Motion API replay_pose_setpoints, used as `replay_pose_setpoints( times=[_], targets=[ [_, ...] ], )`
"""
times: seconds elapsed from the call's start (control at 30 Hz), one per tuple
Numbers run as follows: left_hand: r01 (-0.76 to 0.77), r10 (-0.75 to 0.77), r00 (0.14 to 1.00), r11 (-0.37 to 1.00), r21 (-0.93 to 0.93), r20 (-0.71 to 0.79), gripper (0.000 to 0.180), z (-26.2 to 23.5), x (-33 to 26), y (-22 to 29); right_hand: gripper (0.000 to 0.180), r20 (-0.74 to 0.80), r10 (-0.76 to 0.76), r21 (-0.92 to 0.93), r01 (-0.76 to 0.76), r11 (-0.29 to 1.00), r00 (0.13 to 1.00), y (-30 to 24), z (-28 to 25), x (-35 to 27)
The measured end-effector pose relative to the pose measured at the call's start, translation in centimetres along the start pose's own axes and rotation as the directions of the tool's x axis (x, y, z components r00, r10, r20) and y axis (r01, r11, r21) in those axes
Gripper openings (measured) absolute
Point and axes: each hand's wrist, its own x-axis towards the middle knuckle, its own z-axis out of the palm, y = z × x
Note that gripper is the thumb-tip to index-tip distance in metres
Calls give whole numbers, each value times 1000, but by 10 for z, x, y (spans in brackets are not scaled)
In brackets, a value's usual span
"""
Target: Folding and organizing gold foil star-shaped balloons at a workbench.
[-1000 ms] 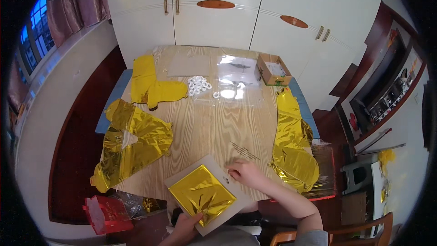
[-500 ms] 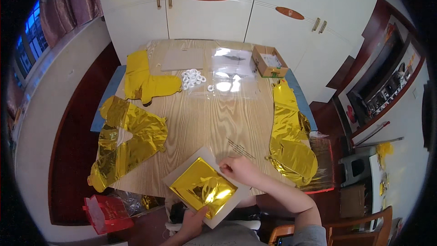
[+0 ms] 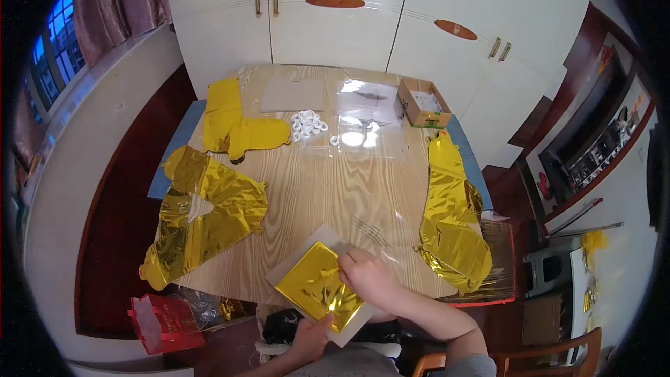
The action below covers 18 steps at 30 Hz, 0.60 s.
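Low at the table's near edge, a folded gold foil balloon (image 3: 310,281) lies on a grey cardboard sheet (image 3: 340,239), both tilted like a diamond. My left hand (image 3: 310,338) grips their lower corner, its thumb on top of the foil. My right hand (image 3: 366,276) is closed over the foil's right side, fingertips touching its upper right edge; what they pinch is hidden. Unfolded foil balloons lie flat around: one far left (image 3: 237,126), one nearer on the left (image 3: 209,209), one along the right (image 3: 450,216).
White rings (image 3: 307,126) are heaped mid-back, beside another grey cardboard sheet (image 3: 293,95) and clear plastic sleeves (image 3: 370,112). An open cardboard box (image 3: 424,105) stands at the back right. A red bag (image 3: 164,324) sits below the left corner; a wooden chair (image 3: 551,359) is at the lower right.
My right hand has moved from the cardboard's right edge onto the foil's right side. My left hand keeps its grip. The whole view has shifted slightly.
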Motion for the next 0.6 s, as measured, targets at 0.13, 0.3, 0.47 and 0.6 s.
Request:
replay_pose_setpoints(
  times=[0.13, 0.3, 0.47, 0.6],
  targets=[
    [1, 2, 1000, 992, 128, -17, 18, -1, -3, 1, 14, 11, 53, -74, -52, 996, 999, -3, 2, 5],
    [-70, 73, 997, 977, 200, -8, 17, 1, -3, 2, 13, -31, -46, -201, 39, 979, 998, -10, 9, 8],
    [-133, 132, 991, 960, 246, 22, 13, 4, -6, 4, 12, -34, -112, -296, 97, 950, 993, -18, 12, 5],
    [-197, 195, 980, 970, 145, 26, 12, 2, -5, -2, 12, -93, -133, -350, 93, 932, 987, -27, 1, 9]
  ],
)
